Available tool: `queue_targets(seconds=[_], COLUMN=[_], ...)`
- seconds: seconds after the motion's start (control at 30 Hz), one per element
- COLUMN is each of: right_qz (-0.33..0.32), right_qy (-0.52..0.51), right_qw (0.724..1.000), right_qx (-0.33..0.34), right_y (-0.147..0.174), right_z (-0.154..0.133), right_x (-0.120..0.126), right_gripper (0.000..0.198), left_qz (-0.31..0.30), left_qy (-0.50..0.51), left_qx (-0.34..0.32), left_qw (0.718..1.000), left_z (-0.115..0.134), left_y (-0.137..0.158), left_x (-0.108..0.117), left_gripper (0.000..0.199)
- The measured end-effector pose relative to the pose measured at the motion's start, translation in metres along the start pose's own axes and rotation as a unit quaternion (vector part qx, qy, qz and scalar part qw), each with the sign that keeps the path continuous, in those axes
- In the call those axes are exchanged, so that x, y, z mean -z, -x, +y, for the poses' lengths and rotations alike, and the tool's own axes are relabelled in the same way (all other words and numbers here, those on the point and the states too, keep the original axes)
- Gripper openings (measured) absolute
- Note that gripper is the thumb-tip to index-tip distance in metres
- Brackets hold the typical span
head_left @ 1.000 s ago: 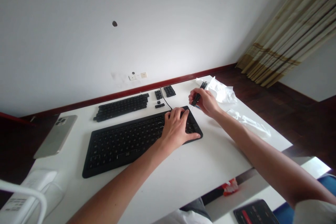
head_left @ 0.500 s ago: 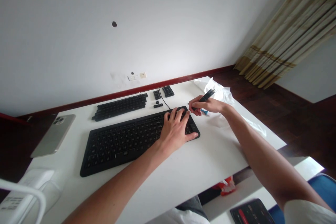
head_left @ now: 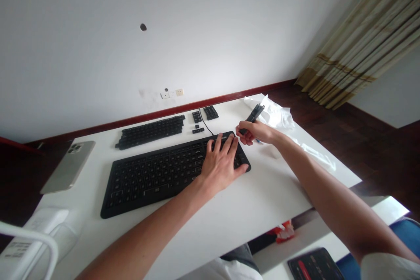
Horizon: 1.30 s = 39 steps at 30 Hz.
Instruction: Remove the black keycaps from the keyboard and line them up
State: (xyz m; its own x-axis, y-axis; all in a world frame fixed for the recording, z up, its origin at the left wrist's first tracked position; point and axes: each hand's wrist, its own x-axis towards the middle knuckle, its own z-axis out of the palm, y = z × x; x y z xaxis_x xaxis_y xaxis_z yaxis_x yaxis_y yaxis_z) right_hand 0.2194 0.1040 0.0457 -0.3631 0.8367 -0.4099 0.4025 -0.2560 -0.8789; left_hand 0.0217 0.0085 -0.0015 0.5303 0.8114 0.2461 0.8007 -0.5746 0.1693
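A black keyboard point(head_left: 154, 175) lies slantwise on the white table, its keycaps off and its switch spots bare. My left hand point(head_left: 219, 162) rests with fingers spread over its right end, covering part of the number area. Close beside the keyboard's upper right corner, my right hand point(head_left: 251, 131) is closed around a slim black tool point(head_left: 256, 113). The tool's upper end points up and away from me; its lower end is hidden by my fingers, so its exact kind is unclear. A small blue thing point(head_left: 258, 141) shows partly below my right hand.
Removed black keycaps point(head_left: 151, 132) lie in rows behind the keyboard, with smaller groups point(head_left: 210, 112) to the right. A cable point(head_left: 206, 123) runs between them. A phone point(head_left: 69, 166) and white power strip point(head_left: 42, 232) sit left, crumpled white plastic point(head_left: 277, 113) right.
The black tool has tilted more upright as my right hand turned slightly. My left hand stays on the keyboard's right end, with its fingers shifted a little.
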Motion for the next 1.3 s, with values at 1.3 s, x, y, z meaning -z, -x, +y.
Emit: queue_targets(seconds=[1.3], right_qz=[-0.117], right_qy=[0.066], right_qw=[0.981], right_qx=[0.139], right_y=[0.005], right_z=[-0.004], right_x=[0.0], right_gripper=[0.033], left_qz=[-0.005], left_qy=[0.004], left_qx=[0.003], left_qw=[1.0], left_z=[0.0], left_y=[0.0], left_x=[0.003], left_gripper=[0.079])
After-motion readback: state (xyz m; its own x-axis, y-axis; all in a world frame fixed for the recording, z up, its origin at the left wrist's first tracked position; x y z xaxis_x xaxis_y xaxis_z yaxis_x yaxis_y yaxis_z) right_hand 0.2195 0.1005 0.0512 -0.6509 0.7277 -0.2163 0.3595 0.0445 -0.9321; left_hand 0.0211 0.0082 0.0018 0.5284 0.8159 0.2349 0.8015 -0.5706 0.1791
